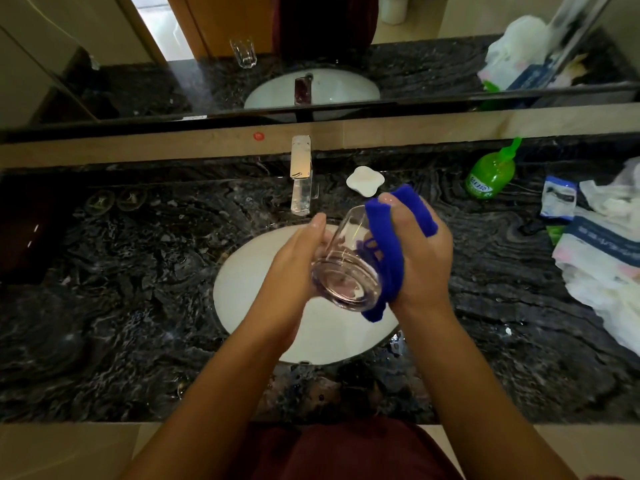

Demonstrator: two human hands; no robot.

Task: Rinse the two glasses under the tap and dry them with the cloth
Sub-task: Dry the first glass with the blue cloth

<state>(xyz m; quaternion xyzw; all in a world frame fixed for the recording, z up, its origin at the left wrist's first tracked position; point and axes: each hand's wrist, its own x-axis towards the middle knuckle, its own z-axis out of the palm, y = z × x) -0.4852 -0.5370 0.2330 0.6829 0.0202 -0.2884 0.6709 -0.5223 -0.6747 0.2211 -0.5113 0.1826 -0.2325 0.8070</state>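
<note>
**Glass held over basin, cloth in right hand**

Left hand [298,251] grips glass [346,268] from its left side, fingers curled round it, thumb up along the wall. Glass tilted, thick base toward camera, mouth pointing away to the tap [301,178]. Right hand [415,251] clamps blue cloth [384,244], fingers closed on it; cloth pressed against glass's right side, one end hanging below. All held above white basin [249,271]. Dark marble counter [121,289]. White dish [365,180] beside tap. Green soap bottle [490,176] far right, plastic bags [602,258] past it. Second glass [243,53] seen only as a mirror reflection
</note>
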